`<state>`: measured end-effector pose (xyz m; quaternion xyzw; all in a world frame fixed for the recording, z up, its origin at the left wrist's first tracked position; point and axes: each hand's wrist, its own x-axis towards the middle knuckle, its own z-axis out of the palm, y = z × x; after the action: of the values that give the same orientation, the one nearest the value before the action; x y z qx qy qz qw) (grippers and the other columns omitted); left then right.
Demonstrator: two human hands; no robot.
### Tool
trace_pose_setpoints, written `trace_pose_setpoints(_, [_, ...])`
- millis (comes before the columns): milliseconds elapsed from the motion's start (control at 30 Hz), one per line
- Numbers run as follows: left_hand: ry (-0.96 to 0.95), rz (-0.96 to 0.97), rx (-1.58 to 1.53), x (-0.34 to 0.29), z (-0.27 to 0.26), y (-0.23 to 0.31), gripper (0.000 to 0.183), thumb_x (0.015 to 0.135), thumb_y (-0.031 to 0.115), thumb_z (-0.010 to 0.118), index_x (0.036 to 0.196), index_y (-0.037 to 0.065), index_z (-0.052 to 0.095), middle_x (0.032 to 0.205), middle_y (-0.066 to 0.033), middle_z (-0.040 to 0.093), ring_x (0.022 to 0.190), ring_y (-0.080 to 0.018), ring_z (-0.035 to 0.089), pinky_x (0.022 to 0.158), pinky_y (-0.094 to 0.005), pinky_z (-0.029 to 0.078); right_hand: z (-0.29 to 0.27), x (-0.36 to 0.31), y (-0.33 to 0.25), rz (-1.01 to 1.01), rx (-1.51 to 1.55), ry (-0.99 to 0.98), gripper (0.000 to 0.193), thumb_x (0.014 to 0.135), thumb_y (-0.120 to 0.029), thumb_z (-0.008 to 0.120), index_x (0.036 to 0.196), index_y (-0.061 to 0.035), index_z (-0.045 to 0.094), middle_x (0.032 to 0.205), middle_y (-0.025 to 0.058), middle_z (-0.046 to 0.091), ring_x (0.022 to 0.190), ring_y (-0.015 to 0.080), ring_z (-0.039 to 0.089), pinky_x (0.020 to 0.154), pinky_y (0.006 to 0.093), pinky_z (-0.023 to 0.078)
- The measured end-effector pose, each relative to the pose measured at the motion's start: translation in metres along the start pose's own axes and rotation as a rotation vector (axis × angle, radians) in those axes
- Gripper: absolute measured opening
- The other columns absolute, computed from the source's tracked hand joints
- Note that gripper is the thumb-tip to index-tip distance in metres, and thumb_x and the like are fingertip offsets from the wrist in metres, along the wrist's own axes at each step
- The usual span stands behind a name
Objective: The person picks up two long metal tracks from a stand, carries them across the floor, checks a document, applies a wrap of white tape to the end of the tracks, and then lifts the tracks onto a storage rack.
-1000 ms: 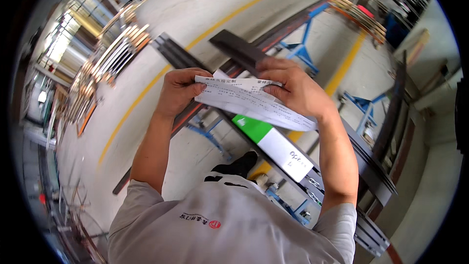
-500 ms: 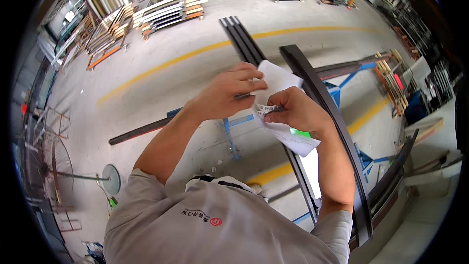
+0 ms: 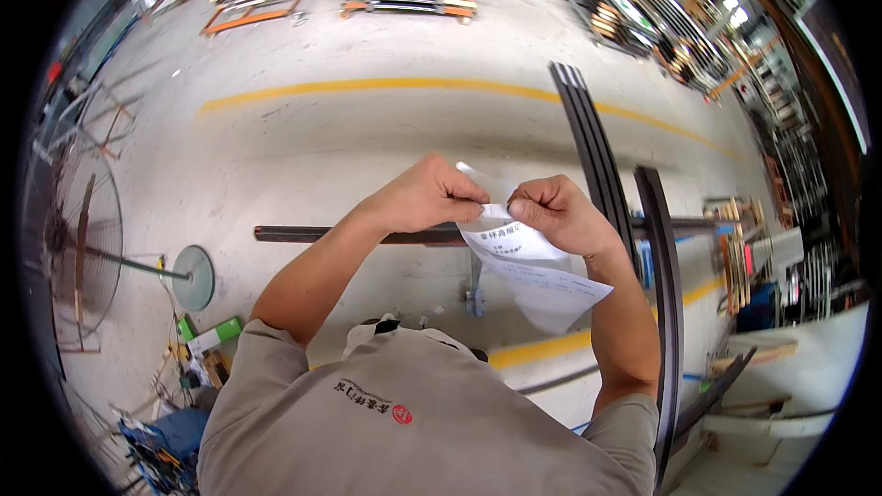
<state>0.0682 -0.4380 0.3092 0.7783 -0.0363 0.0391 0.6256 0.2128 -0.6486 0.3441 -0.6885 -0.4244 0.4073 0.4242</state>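
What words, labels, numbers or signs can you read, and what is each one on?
Paper, held by the left hand and right hand: dark printed heading, not quoted; smaller lines too small to read.
Shirt: dark characters, not quoted, beside a round red emblem.
Elsewhere: no text clear enough to read.

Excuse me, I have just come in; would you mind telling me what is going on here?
A person's left hand and right hand are close together, both pinching a printed paper near its upper edge. The paper hangs below them, above the floor. Long dark bars stretch out on the right, by the right arm, and a large fan stands off to the left.
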Motion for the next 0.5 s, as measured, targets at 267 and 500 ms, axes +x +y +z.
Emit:
trace_pose_setpoints(267, [0.285,-0.14,0.079,-0.106,-0.128,-0.016,0.016,0.082,-0.001,0.071,0.096,-0.006,0.074,0.075,-0.0108,0.072,0.067,-0.0097,0.059,0.063,-0.0281,0.049,0.087,0.181,-0.096,-0.123,-0.466,-0.48,0.009,0.091,-0.007,0.069,0.093,0.0021,0.07,0.071,0.0022,0.064,0.067,0.0084,0.054,0.064,0.0275,0.046])
trace_pose_setpoints(500, [0.694,-0.341,0.089,-0.204,-0.184,-0.021,0.013,0.081,-0.002,0.067,0.091,-0.007,0.074,0.069,-0.0086,0.068,0.063,-0.0085,0.054,0.059,-0.0286,0.047,0.195,0.303,-0.127,-0.426,-0.464,-0.802,0.01,0.089,-0.008,0.069,0.093,0.0016,0.07,0.071,0.0037,0.065,0.065,0.0082,0.054,0.06,0.0284,0.045])
